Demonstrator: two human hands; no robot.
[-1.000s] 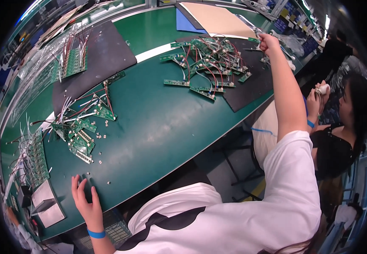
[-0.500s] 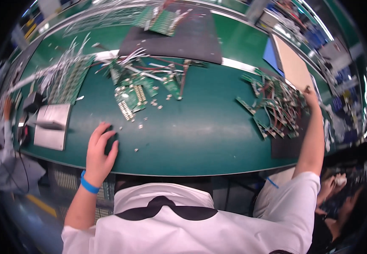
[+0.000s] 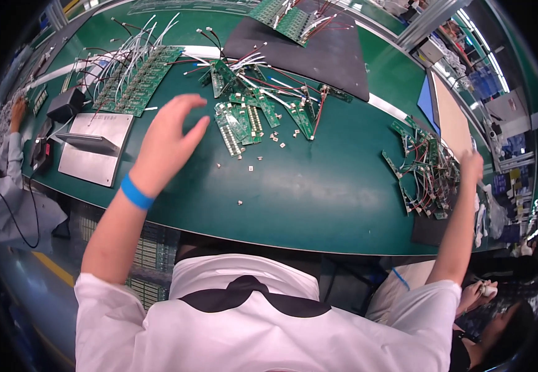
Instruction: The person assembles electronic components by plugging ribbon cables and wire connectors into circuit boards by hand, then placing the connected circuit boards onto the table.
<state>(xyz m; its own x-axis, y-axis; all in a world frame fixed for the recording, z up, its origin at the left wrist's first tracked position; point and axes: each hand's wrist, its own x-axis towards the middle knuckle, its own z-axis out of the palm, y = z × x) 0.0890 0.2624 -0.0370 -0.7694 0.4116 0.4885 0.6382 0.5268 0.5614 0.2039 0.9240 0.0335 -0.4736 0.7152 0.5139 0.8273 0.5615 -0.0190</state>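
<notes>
My left hand [image 3: 173, 142] is raised over the left part of the bench, fingers curved and apart, with nothing in it. It is just left of a loose heap of green circuit boards [image 3: 244, 121] with white, red and black wires. My right hand [image 3: 472, 166] is at the far right, by the edge of a tan board [image 3: 452, 118]. Its fingers look closed around something thin that I cannot make out. Beside that hand lies a tangled pile of wired circuit boards [image 3: 427, 170], partly on a dark mat [image 3: 427, 229].
A metal plate with an upright blade [image 3: 89, 167] stands left, near a black box [image 3: 66, 104]. Behind are wired board panels [image 3: 135, 80] and a black mat [image 3: 293, 56] carrying more panels [image 3: 287, 22]. Small white connectors [image 3: 251, 168] lie scattered. People sit at both sides.
My left hand has lifted and reached forward, toward the boards. My right hand stays by the tan board, its fingers now lower along the edge. The whole view has shifted.
</notes>
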